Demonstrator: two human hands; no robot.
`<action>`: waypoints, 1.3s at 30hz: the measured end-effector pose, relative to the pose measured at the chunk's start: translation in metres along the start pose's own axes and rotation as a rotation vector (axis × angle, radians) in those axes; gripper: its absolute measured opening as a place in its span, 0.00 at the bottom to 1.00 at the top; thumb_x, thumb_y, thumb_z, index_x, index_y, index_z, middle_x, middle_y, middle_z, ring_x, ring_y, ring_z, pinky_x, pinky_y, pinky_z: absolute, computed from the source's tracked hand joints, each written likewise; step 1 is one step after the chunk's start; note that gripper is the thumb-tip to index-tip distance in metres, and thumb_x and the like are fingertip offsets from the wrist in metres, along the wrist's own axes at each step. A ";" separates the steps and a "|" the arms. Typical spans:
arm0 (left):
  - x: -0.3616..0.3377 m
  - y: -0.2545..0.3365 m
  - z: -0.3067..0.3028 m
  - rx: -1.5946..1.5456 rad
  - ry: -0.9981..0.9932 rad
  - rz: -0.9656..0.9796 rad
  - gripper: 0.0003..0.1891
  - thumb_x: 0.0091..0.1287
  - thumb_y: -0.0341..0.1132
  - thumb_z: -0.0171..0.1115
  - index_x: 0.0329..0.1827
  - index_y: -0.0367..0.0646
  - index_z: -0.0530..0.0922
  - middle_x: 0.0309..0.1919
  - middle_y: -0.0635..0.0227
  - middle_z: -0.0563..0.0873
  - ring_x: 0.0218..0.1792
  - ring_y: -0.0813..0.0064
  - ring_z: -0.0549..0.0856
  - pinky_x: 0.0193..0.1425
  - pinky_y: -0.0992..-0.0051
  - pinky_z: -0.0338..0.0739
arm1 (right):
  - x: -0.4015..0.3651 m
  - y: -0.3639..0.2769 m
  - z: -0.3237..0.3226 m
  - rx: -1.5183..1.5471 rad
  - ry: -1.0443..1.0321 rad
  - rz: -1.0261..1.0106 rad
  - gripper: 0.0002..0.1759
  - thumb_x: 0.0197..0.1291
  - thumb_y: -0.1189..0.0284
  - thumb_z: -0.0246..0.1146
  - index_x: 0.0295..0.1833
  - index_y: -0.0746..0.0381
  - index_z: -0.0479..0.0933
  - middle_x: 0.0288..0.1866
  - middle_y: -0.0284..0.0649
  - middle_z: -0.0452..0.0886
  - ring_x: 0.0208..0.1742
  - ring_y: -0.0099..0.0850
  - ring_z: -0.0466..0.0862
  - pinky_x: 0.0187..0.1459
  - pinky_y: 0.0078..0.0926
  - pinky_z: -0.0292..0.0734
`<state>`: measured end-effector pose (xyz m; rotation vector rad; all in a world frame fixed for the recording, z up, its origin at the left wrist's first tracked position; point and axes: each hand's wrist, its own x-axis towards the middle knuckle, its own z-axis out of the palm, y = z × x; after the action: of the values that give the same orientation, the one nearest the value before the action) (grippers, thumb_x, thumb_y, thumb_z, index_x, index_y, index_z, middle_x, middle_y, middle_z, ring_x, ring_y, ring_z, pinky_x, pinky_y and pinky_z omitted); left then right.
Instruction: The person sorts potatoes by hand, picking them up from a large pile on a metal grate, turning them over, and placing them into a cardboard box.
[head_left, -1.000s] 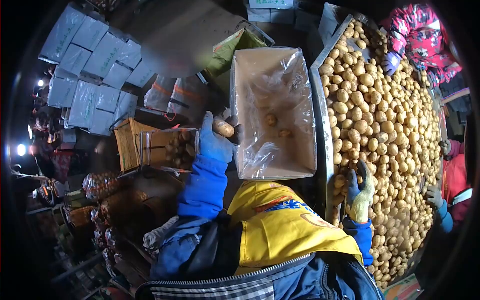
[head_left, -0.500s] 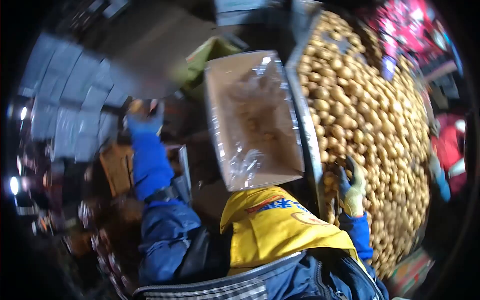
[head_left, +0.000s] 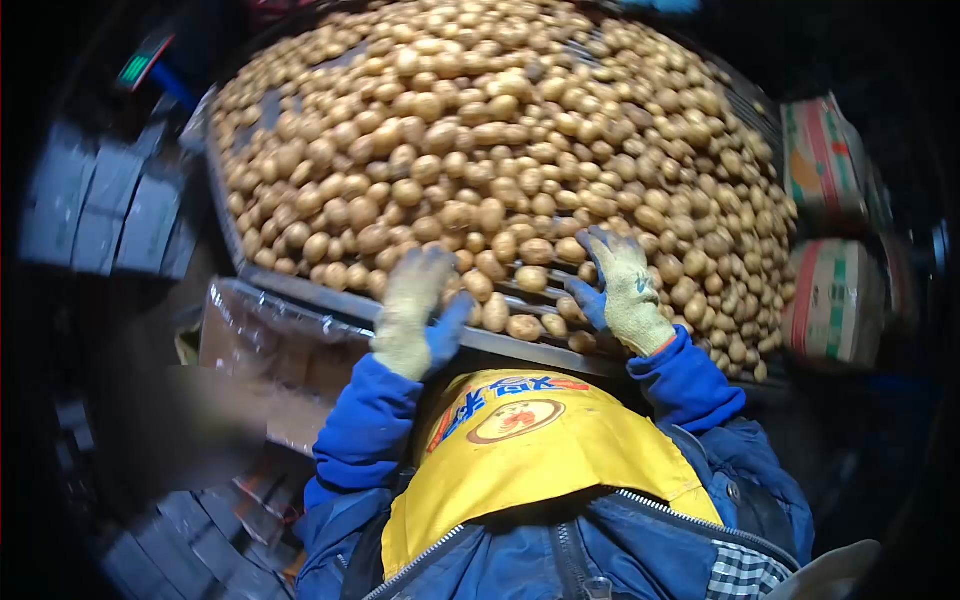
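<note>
A broad heap of potatoes (head_left: 480,130) covers a slatted metal sorting table (head_left: 300,292) in front of me. My left hand (head_left: 412,310), in a pale yellow glove with blue-coated fingers, rests at the near edge of the heap, thumb apart from the fingers, against the potatoes. My right hand (head_left: 625,295), gloved the same way, lies on the potatoes to the right with thumb and fingers spread. Between the hands, several loose potatoes sit on the slats. Neither hand visibly grips a potato. The left fingertips are blurred.
Left of my left arm stands a cardboard box (head_left: 285,350) lined with clear plastic. Printed cartons (head_left: 832,300) are stacked at the right end. White boxes (head_left: 110,215) stand at the far left, near a lit green display (head_left: 135,68).
My view has swung right to face the potato heap. The left hand, stretched out to the left before, is now at the heap's near edge. The right hand remains among the potatoes.
</note>
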<state>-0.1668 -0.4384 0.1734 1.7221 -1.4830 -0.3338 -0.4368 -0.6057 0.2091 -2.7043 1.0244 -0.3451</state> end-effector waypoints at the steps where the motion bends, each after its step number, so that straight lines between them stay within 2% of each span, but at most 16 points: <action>1: 0.011 0.014 0.014 0.106 -0.112 0.131 0.31 0.66 0.39 0.75 0.72 0.42 0.79 0.73 0.48 0.78 0.76 0.41 0.74 0.80 0.47 0.68 | -0.013 0.011 -0.006 -0.100 0.029 0.035 0.40 0.57 0.61 0.78 0.74 0.61 0.74 0.72 0.55 0.77 0.71 0.56 0.76 0.74 0.56 0.66; 4: 0.036 0.042 0.047 0.124 -0.420 0.309 0.34 0.63 0.39 0.74 0.75 0.47 0.77 0.73 0.49 0.77 0.77 0.35 0.69 0.83 0.35 0.57 | -0.044 0.033 -0.025 -0.239 -0.047 0.156 0.45 0.57 0.54 0.77 0.78 0.59 0.71 0.74 0.55 0.74 0.74 0.55 0.73 0.75 0.58 0.63; 8: 0.062 0.048 0.087 0.348 -0.611 0.477 0.40 0.58 0.37 0.74 0.78 0.52 0.74 0.79 0.53 0.70 0.83 0.38 0.61 0.86 0.35 0.47 | -0.056 0.023 -0.005 -0.299 -0.160 0.211 0.45 0.61 0.48 0.72 0.79 0.58 0.70 0.72 0.52 0.74 0.73 0.53 0.72 0.77 0.63 0.60; 14: 0.083 0.018 0.101 0.480 -0.631 0.396 0.27 0.61 0.39 0.71 0.67 0.56 0.83 0.84 0.56 0.65 0.85 0.38 0.55 0.86 0.30 0.36 | -0.018 -0.004 0.050 -0.076 -0.117 0.277 0.49 0.61 0.53 0.74 0.83 0.56 0.62 0.80 0.73 0.60 0.77 0.71 0.66 0.79 0.68 0.57; 17: 0.096 0.021 0.086 0.575 -0.721 0.288 0.25 0.61 0.40 0.71 0.65 0.62 0.86 0.85 0.61 0.64 0.87 0.39 0.53 0.85 0.27 0.30 | 0.024 -0.006 0.073 0.183 -0.154 0.420 0.49 0.61 0.57 0.73 0.84 0.59 0.61 0.83 0.71 0.55 0.80 0.69 0.62 0.79 0.66 0.58; 19: 0.097 0.002 0.087 0.538 -0.597 0.365 0.17 0.63 0.40 0.67 0.55 0.56 0.88 0.84 0.61 0.66 0.87 0.42 0.55 0.86 0.26 0.33 | 0.042 -0.006 0.096 0.113 -0.064 0.336 0.54 0.56 0.61 0.73 0.86 0.59 0.57 0.84 0.70 0.52 0.80 0.72 0.61 0.80 0.65 0.59; 23: 0.137 -0.027 0.058 0.616 -0.265 0.460 0.13 0.58 0.42 0.72 0.47 0.64 0.91 0.82 0.65 0.69 0.85 0.44 0.58 0.86 0.30 0.42 | 0.083 -0.038 0.099 0.518 -0.104 0.604 0.55 0.61 0.57 0.72 0.88 0.59 0.51 0.86 0.71 0.49 0.82 0.78 0.53 0.81 0.70 0.53; 25: 0.170 -0.033 0.031 0.586 -0.267 0.315 0.16 0.52 0.42 0.77 0.45 0.66 0.90 0.82 0.64 0.69 0.84 0.43 0.60 0.87 0.33 0.45 | 0.109 -0.055 0.112 0.453 0.005 0.538 0.57 0.63 0.57 0.72 0.89 0.58 0.46 0.87 0.70 0.48 0.84 0.80 0.49 0.83 0.70 0.48; 27: 0.190 -0.054 0.018 0.650 -0.337 0.395 0.18 0.49 0.41 0.80 0.46 0.65 0.90 0.82 0.63 0.69 0.83 0.42 0.62 0.86 0.35 0.49 | 0.137 -0.046 0.104 0.525 -0.007 0.348 0.54 0.67 0.58 0.69 0.89 0.58 0.46 0.87 0.68 0.50 0.88 0.68 0.48 0.86 0.66 0.41; 29: 0.203 -0.064 0.003 0.748 -0.357 0.265 0.20 0.53 0.41 0.80 0.52 0.68 0.91 0.82 0.61 0.71 0.81 0.42 0.66 0.85 0.42 0.56 | 0.139 -0.044 0.101 0.634 -0.049 0.357 0.52 0.68 0.52 0.68 0.89 0.58 0.51 0.87 0.67 0.55 0.88 0.65 0.51 0.85 0.61 0.49; 30: 0.209 -0.073 0.003 0.693 -0.305 0.202 0.21 0.56 0.40 0.79 0.55 0.68 0.90 0.81 0.59 0.71 0.81 0.42 0.66 0.85 0.44 0.58 | 0.133 -0.039 0.088 0.652 -0.090 0.286 0.49 0.68 0.56 0.70 0.87 0.60 0.55 0.84 0.68 0.59 0.87 0.61 0.57 0.84 0.57 0.56; 31: 0.209 -0.082 0.004 0.637 -0.250 0.138 0.22 0.59 0.40 0.79 0.59 0.68 0.90 0.81 0.57 0.72 0.81 0.42 0.67 0.85 0.46 0.61 | 0.123 -0.028 0.099 0.758 0.079 0.167 0.42 0.66 0.61 0.72 0.82 0.62 0.67 0.80 0.66 0.69 0.84 0.58 0.67 0.81 0.54 0.64; 33: 0.204 -0.093 -0.004 0.615 -0.253 0.224 0.24 0.62 0.41 0.79 0.64 0.66 0.89 0.81 0.57 0.73 0.80 0.41 0.68 0.83 0.48 0.65 | 0.099 -0.003 0.069 0.743 0.121 0.099 0.35 0.64 0.64 0.75 0.74 0.63 0.77 0.73 0.60 0.78 0.77 0.55 0.76 0.78 0.51 0.69; 35: 0.193 -0.078 -0.010 0.626 -0.211 0.197 0.25 0.64 0.41 0.78 0.66 0.63 0.88 0.81 0.57 0.72 0.80 0.41 0.68 0.83 0.49 0.65 | 0.070 0.042 0.049 0.238 0.370 -0.035 0.31 0.62 0.63 0.77 0.68 0.62 0.81 0.68 0.55 0.83 0.71 0.52 0.81 0.75 0.50 0.73; 37: 0.177 -0.075 -0.011 0.607 -0.129 0.183 0.25 0.65 0.40 0.77 0.67 0.60 0.87 0.80 0.55 0.73 0.80 0.42 0.69 0.82 0.49 0.66 | 0.049 0.076 0.014 -0.079 0.345 0.165 0.32 0.64 0.55 0.75 0.69 0.60 0.80 0.68 0.54 0.83 0.68 0.49 0.83 0.75 0.52 0.70; 39: 0.164 -0.072 -0.011 0.586 -0.043 0.179 0.25 0.67 0.40 0.76 0.69 0.58 0.86 0.80 0.53 0.73 0.80 0.42 0.70 0.82 0.50 0.66 | 0.039 0.096 0.001 -0.274 0.109 0.465 0.36 0.67 0.46 0.69 0.71 0.59 0.78 0.72 0.52 0.80 0.69 0.49 0.81 0.77 0.57 0.63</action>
<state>-0.0649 -0.5863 0.1786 2.0080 -1.8764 0.1823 -0.4675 -0.7019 0.1855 -2.5757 1.7990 -0.2820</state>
